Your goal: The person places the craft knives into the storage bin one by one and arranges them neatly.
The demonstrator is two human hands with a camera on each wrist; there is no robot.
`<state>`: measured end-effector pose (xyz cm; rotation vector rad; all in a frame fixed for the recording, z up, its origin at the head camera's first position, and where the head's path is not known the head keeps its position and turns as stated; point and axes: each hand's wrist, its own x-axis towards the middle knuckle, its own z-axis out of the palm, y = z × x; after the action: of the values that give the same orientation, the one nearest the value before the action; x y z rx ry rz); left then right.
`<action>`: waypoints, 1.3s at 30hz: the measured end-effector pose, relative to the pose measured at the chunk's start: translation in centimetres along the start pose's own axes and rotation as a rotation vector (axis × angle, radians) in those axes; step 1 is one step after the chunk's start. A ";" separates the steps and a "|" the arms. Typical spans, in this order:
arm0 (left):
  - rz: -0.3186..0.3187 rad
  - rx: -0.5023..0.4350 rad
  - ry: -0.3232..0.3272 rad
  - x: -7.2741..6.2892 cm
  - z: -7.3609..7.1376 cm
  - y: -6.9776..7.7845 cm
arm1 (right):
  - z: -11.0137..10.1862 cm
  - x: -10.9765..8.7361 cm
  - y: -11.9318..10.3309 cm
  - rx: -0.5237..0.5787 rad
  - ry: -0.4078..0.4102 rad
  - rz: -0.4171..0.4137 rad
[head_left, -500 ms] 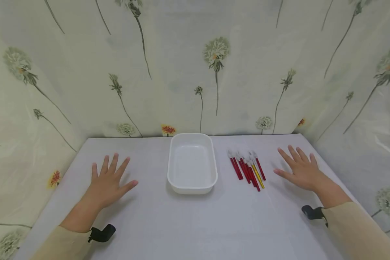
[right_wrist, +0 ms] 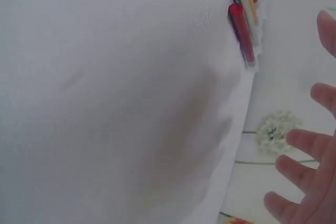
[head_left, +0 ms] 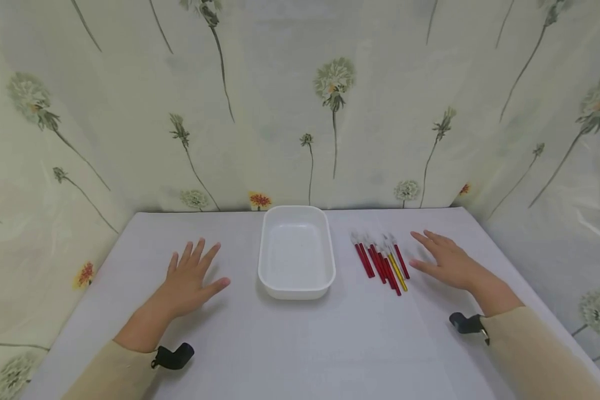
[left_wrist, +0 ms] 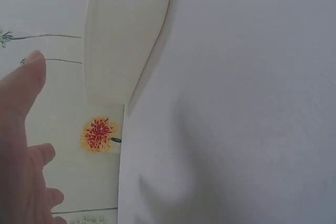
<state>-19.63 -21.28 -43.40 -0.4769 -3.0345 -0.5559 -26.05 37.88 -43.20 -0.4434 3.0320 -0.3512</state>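
A white rectangular tray (head_left: pixel 296 293) with rounded corners and nothing in it stands at the middle back of the table. To its right lies a loose bunch of slim pen-like sticks (head_left: pixel 377 263), mostly red with clear whitish tips, and a yellow one (head_left: pixel 398 273) among them. My left hand (head_left: pixel 187 284) hovers left of the tray, fingers spread, holding nothing. The tray's side (left_wrist: pixel 123 30) shows at the top of the left wrist view. Just right of the sticks, my right hand (head_left: pixel 449 263) is over the table with fingers extended and no object in it.
A white cloth covers the table (head_left: pixel 300 344). Behind and at both sides hangs a curtain (head_left: pixel 260 111) printed with dandelions. A black wrist camera (head_left: pixel 174 356) sits on the left wrist, and another camera (head_left: pixel 466 323) on the right.
Both hands have moved inward: the left toward the tray, the right toward the sticks, with its fingers closer together. Tray and sticks have stayed in place.
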 end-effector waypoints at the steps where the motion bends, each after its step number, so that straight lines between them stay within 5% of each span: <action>1: 0.007 -0.014 0.001 0.1 0.1 0.1 | 0.0 0.1 -0.1 0.009 -0.003 -0.005; 19: 0.127 -0.193 0.030 2.4 1.5 2.0 | 0.8 1.8 -1.6 0.118 0.023 -0.060; 39: 0.089 -0.443 -0.099 4.2 3.5 4.4 | 1.3 3.8 -1.5 0.263 -0.045 0.060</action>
<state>-22.18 -14.95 -44.86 -0.6631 -2.9510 -1.2410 -29.16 35.07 -44.18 -0.3355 2.8903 -0.7140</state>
